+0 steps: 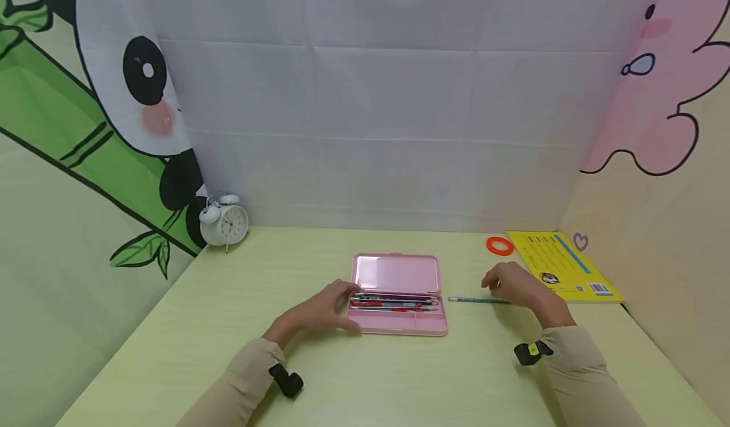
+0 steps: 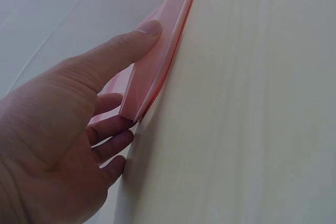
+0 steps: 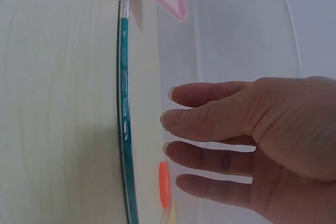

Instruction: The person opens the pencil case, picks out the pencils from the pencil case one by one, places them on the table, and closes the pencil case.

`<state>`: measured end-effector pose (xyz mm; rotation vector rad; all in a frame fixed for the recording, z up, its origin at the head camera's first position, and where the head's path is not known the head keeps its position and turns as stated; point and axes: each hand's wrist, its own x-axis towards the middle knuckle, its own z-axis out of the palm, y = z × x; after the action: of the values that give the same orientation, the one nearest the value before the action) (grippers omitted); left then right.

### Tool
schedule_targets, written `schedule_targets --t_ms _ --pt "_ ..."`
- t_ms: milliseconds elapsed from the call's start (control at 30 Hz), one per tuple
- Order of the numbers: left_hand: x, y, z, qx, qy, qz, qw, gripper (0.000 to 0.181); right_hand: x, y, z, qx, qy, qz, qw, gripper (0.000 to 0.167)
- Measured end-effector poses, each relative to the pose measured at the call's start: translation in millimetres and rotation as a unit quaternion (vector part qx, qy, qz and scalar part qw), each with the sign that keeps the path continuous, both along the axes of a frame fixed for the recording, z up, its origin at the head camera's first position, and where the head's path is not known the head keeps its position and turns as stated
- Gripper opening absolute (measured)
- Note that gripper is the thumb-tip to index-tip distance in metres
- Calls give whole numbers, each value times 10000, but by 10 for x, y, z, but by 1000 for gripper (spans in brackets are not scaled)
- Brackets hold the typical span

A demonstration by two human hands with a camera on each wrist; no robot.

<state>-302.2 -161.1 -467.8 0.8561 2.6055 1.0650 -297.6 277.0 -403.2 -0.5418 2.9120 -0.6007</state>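
Observation:
A pink pencil case (image 1: 399, 323) lies on the table with its lid raised. Several pencils (image 1: 393, 303) rest in its upper compartment. My left hand (image 1: 324, 308) grips the case by its left end; in the left wrist view the thumb lies along the case's side and the fingers reach round the end. To the right of the case a teal pencil (image 3: 124, 82) with a silvery end lies flat on the table. Over that pencil's right part hovers my right hand (image 1: 518, 286), fingers loosely bent. The right wrist view shows its fingers (image 3: 210, 158) apart from the pencil, holding nothing.
An orange-red ring (image 1: 500, 246) lies behind my right hand, beside a yellow book (image 1: 561, 265) at the table's right edge. A white alarm clock (image 1: 227, 220) stands at the back left corner. White cloth (image 1: 393, 129) closes off the rear of the table.

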Motion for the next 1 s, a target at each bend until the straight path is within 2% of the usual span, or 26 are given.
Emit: schedule_targets --t_ms 133,300,500,733,1000 --pt "13 -13 6 23 46 -40 10000 87 42 -184 82 -208 235 232 9992 21" --pt "32 -24 30 22 58 -61 10000 86 87 -510 88 -508 539 557 9957 19" --pt "31 -24 41 7 32 -65 10000 88 141 -935 67 -821 495 1064 9897 16" --pt "12 -29 16 19 85 -129 9999 89 93 -1340 -11 -367 896 1741 9800 10" --pt "44 -42 67 48 28 -116 9999 88 42 -1596 -17 -107 887 1688 9816 10"
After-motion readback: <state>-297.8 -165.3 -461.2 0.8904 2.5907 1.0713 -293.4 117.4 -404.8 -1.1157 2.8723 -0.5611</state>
